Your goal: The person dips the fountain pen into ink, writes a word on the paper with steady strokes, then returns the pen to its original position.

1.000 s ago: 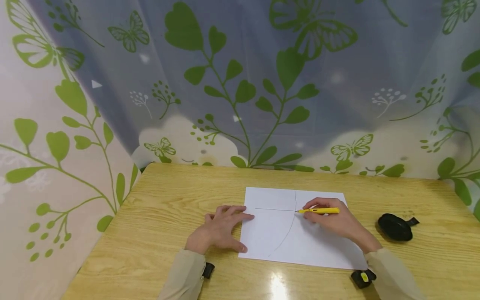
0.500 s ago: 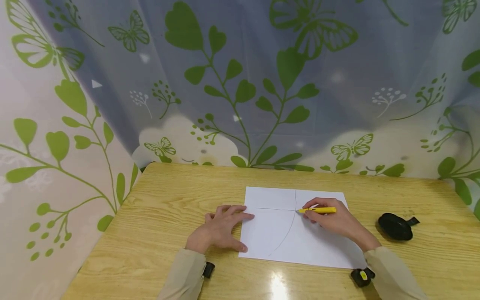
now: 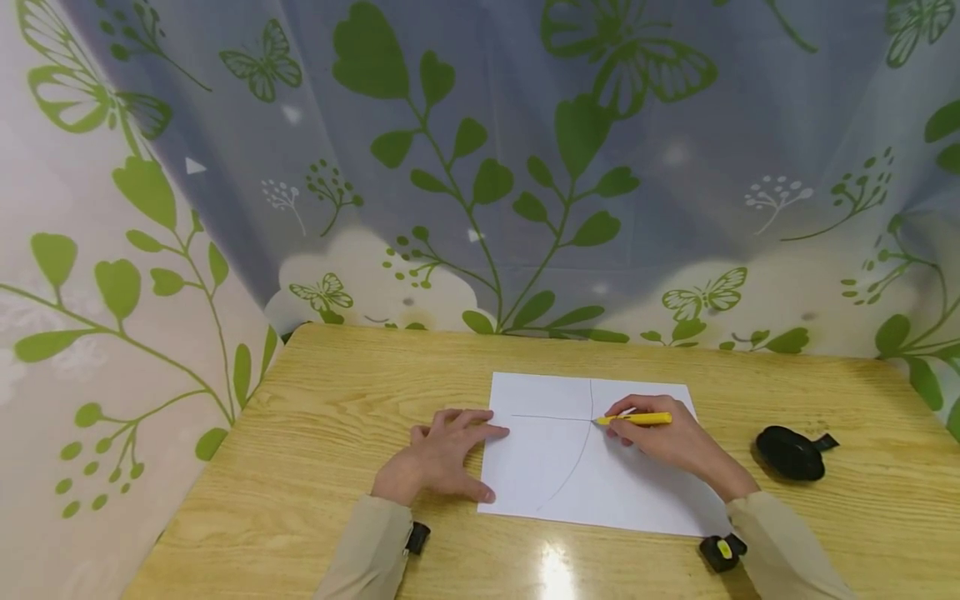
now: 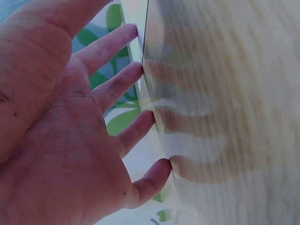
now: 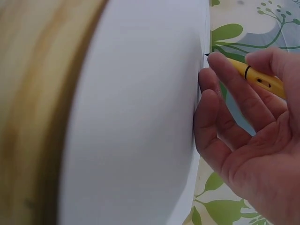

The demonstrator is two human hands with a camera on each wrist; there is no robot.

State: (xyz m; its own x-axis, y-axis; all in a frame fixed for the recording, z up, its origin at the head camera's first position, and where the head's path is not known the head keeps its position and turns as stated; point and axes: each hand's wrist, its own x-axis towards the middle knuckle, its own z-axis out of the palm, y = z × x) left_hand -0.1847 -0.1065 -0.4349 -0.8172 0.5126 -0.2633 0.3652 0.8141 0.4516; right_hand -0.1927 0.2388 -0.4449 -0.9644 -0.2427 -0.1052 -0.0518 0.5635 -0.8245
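A white sheet of paper (image 3: 525, 475) lies on the wooden table, bearing a straight horizontal line and a long line that curves down to the left. My right hand (image 3: 663, 429) pinches a yellow pen (image 3: 645, 419), its tip at or very near the spot where the two lines meet. In the right wrist view the pen (image 5: 262, 80) sits between thumb and fingers, and the other fingers rest by the paper (image 5: 136, 117). My left hand (image 3: 446, 454) has its fingers spread, fingertips and thumb on the paper's left edge. Its palm (image 4: 70, 154) shows in the left wrist view.
To the right of the paper a small black dish with a short tab handle (image 3: 791, 454) stands on the table (image 3: 337, 400). A curtain with green leaves and butterflies (image 3: 525, 208) hangs behind the table's far edge and along the left side.
Since one second ago the pen's back end has shifted slightly to the left in my right hand. The left hand and the paper hold their places, and the drawn lines look the same.
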